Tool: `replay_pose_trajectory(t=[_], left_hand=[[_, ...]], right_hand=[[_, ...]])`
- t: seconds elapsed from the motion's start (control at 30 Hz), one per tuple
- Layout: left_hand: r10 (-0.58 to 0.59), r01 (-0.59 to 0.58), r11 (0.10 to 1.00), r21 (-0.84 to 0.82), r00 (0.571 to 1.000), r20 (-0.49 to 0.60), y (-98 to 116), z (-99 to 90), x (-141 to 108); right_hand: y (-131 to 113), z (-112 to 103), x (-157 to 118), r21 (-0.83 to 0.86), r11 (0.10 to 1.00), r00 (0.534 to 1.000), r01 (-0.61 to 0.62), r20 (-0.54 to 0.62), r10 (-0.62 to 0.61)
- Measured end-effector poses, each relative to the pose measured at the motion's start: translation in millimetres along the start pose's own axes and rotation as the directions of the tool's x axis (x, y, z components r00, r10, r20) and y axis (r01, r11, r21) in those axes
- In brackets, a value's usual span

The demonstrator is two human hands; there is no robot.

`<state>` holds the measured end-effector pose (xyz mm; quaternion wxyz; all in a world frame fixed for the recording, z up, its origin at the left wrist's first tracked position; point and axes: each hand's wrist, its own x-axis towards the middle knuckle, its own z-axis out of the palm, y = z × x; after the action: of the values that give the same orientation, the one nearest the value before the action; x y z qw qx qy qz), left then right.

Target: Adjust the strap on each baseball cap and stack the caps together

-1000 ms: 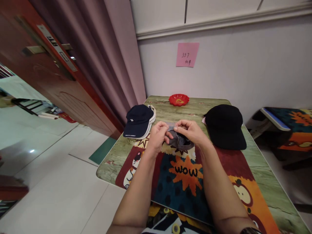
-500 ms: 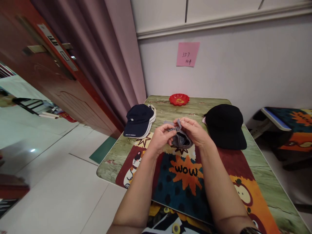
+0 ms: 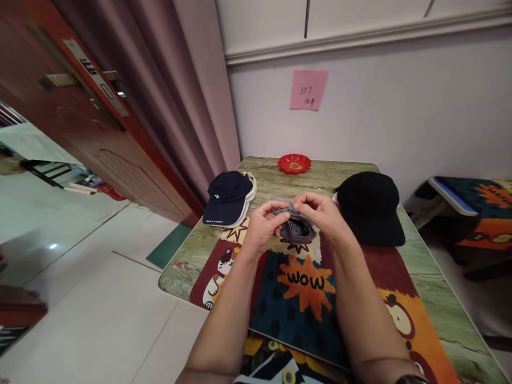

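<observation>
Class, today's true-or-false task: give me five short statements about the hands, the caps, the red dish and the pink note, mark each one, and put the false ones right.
1. The left hand and the right hand both hold the grey cap. True.
2. The black cap sits on the left side of the table. False: it sits on the right side.
3. The navy cap has small white lettering along its brim. True.
4. The pink note lies inside the red dish. False: it is stuck on the wall.
5. The red dish is farther from the person than the grey cap is. True.
</observation>
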<state>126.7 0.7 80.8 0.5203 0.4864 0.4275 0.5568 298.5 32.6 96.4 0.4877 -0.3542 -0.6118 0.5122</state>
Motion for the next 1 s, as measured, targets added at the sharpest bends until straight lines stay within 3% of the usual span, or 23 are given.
replay_pose_trajectory(t=[0.4,0.53,0.7,1.0], left_hand=[[0.000,0.001,0.998,0.059,1.000,-0.006,-5,4.3,0],[0.103,-0.094,0.971,0.219,0.994,-0.028,-1,7.9,0],[0.305,-0.278,0.874,0.399,0.952,-0.005,7,11.9,0],[0.335,-0.336,0.793,0.509,0.937,0.096,8,11.9,-1]], right_hand=[[4,2,1,-0.086,0.993,0.995,-0.086,-0.062,0.081],[5,0,2,-0.093,0.992,0.996,-0.080,-0.045,0.076],[2,1,1,-0.051,0.996,0.997,-0.074,-0.033,0.073],[2,-6,0,-0.063,0.996,0.996,-0.060,0.064,0.065]])
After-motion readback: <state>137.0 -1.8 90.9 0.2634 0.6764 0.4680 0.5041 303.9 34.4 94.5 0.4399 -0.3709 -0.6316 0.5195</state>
